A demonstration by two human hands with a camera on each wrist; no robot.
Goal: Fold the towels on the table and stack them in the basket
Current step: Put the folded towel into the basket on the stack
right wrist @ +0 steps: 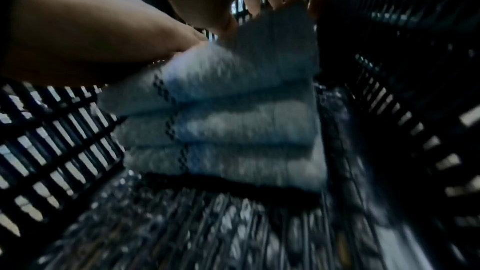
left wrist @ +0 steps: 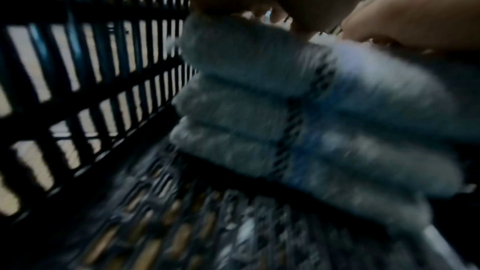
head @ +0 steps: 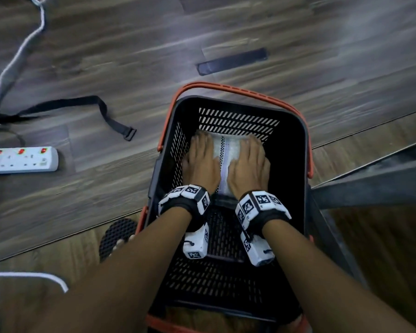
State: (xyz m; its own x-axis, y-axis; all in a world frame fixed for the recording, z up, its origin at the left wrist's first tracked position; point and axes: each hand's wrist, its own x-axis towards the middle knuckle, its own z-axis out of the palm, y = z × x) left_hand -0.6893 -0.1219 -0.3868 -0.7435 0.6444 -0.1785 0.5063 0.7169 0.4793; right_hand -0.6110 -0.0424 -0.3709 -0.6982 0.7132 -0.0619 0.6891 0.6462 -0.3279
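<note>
Nearest the camera: two bare forearms reaching down into a black slatted basket (head: 296, 150) with orange handles, standing on a wood-grain floor (head: 226, 32). Each wrist carries a black band with white marker-printed blocks.

Left hand (head: 201, 162): palm down, fingers straight and laid flat on the left half of the top towel, fingertips reaching its far edge. Right hand (head: 247, 164): same posture on the right half, fingers extended and close together, pressing flat. Neither hand pinches anything, as far as the head view shows.

Towels (head: 222, 152): white, with a dark checkered stripe running between the two hands. The wrist views show a folded stack (left wrist: 259, 114) of about three thick layers, sitting on the basket floor toward its far end wall, stripe lined up down the layers (right wrist: 179, 130). Both wrist views are blurred and dim; exact layer count uncertain.

Beyond and left of the basket, on the floor: a white power strip (head: 22, 159) with red switches, a black strap with buckle (head: 101, 109), a pale cable (head: 17, 56). Farther off, a dark flat strip (head: 232, 61) lies apart from the basket. At right, a grey metal bar (head: 370, 183) runs just beside the basket rim.
</note>
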